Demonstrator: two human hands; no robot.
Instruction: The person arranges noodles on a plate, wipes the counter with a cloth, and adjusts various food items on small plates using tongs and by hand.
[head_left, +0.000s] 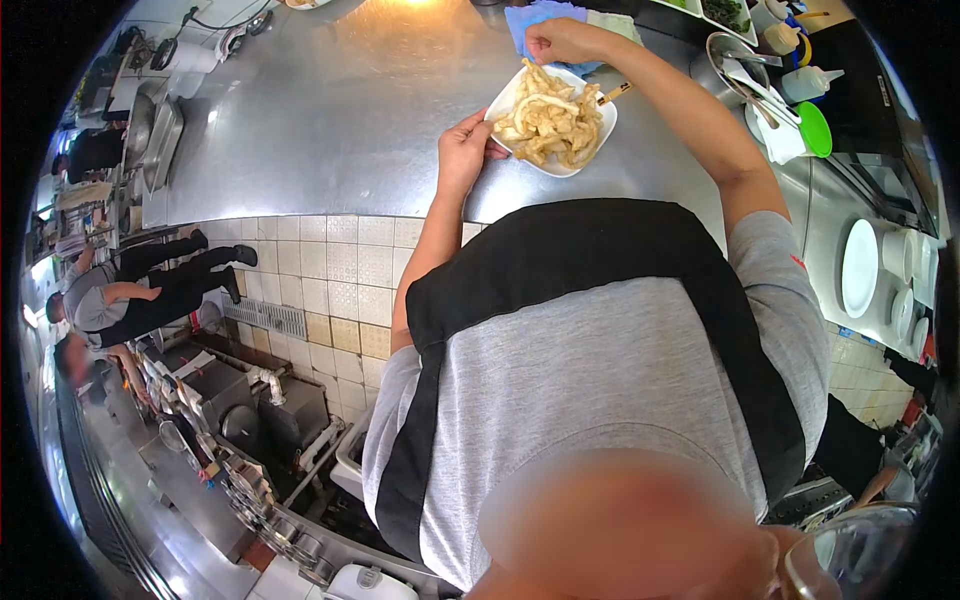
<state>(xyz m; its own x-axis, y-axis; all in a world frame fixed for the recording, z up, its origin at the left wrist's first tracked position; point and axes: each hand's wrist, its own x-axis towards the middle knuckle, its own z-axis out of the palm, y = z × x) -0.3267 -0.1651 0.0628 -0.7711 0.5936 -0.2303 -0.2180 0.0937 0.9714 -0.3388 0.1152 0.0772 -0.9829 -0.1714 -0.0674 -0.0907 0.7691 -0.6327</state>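
Observation:
A white, rounded-square plate (597, 146) heaped with pale golden fried strips (548, 118) is at the near edge of the steel counter. My left hand (466, 150) grips its left rim, with the thumb on top and the fingers beneath. Just beyond the plate, my right hand (556, 42) is closed over a folded blue cloth (530, 14), which shows on both sides of it. The fingertips are partly hidden. A small tan stick with dark marks (614, 93) juts out at the plate's right side, under my right forearm.
To the right stand a metal pot (716, 72) with utensils, squeeze bottles (808, 84), a green lid-like item (815, 130) and white plates (859, 268). Metal trays (164, 145) are at the counter's left end. Two people (110, 300) stand at far left, over the tiled floor (340, 262).

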